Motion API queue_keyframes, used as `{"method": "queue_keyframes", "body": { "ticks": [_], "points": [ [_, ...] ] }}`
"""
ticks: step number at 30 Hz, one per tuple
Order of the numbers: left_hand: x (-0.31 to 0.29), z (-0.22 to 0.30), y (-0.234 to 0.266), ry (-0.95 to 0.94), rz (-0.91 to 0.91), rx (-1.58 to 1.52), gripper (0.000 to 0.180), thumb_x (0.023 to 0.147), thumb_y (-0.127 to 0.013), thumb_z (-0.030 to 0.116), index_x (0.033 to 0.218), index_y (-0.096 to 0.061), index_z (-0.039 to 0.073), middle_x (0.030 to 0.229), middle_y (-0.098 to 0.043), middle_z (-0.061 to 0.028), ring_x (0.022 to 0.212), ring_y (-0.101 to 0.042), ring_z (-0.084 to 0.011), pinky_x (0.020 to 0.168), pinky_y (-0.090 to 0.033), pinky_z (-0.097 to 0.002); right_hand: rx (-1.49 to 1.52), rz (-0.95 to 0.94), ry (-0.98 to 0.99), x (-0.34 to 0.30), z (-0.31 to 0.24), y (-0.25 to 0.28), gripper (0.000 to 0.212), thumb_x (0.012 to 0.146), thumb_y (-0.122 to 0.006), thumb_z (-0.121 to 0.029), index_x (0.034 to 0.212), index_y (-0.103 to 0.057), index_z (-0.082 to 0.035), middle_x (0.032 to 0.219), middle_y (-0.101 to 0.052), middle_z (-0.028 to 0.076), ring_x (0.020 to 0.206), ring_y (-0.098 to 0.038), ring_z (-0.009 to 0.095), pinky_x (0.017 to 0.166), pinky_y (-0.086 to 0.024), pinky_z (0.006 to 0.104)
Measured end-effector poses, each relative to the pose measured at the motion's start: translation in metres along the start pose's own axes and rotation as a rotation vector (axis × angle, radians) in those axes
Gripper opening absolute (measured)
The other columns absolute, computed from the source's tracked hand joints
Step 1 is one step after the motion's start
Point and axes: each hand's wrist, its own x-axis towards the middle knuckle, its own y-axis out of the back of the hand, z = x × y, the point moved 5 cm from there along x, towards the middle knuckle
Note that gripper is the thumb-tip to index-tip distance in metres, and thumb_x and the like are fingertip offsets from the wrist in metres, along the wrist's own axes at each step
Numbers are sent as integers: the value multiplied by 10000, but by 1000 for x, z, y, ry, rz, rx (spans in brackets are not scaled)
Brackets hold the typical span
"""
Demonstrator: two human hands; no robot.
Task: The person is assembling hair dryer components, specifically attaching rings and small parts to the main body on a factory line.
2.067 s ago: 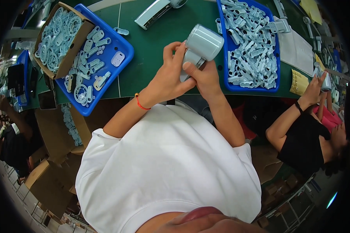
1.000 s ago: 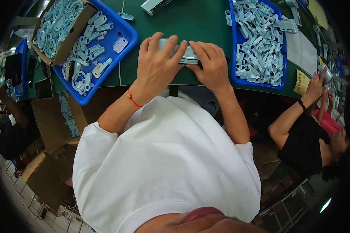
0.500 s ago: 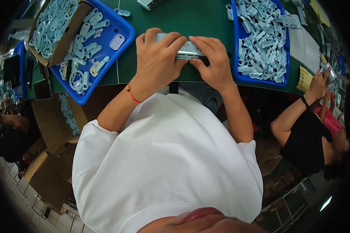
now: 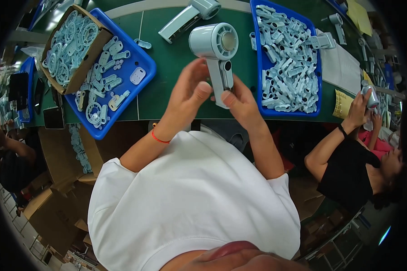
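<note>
A pale blue handheld fan stands upright in front of me, its round head at the top and its handle pointing down toward me. My right hand grips the lower handle, thumb on the front face and fingers behind. Just left of the handle, my left hand is open, its thumb apart and its fingers slightly blurred; whether its fingertips touch the handle is hard to see. Beyond the held fan, a second handheld fan lies on the green table with a long opening along its handle.
At the left, a blue tray carries loose light-blue parts and a cardboard box of ring-shaped parts. A second blue tray, full of small light-blue parts, is at the right. Beside it lies white paper. A co-worker sits at far right.
The fan has turned from lying crosswise between both hands to upright, its head now showing. My left hand has let go and moved aside. More of the second fan has come into view.
</note>
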Motion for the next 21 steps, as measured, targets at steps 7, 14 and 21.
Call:
{"method": "queue_keyframes", "body": {
  "ticks": [7,14,21],
  "points": [
    [65,49,-17,-199,-22,689,581,712,-677,118,1214,-440,-55,1013,-543,-108,838,-585,-171,635,-500,-277,-1053,467,144,-11,-92,26,346,841,-609,-169,1144,-554,-11,1098,-548,115,918,-541,203,757,-453,315],
    [292,108,25,-53,235,1002,448,667,-676,283,993,-632,-21,924,-646,-206,838,-647,-299,745,-512,-342,-1746,479,112,3,-84,94,387,734,-643,-66,1111,-562,-39,1033,-538,133,956,-508,326,861,-410,391],
    [366,125,84,-506,836,1603,674,684,-651,549,1134,-558,57,1231,-444,-125,1147,-373,-314,928,-291,-498,-1731,520,4,7,-83,90,215,710,-639,-4,902,-543,-23,927,-533,119,867,-518,316,770,-419,394]
  ]
}}
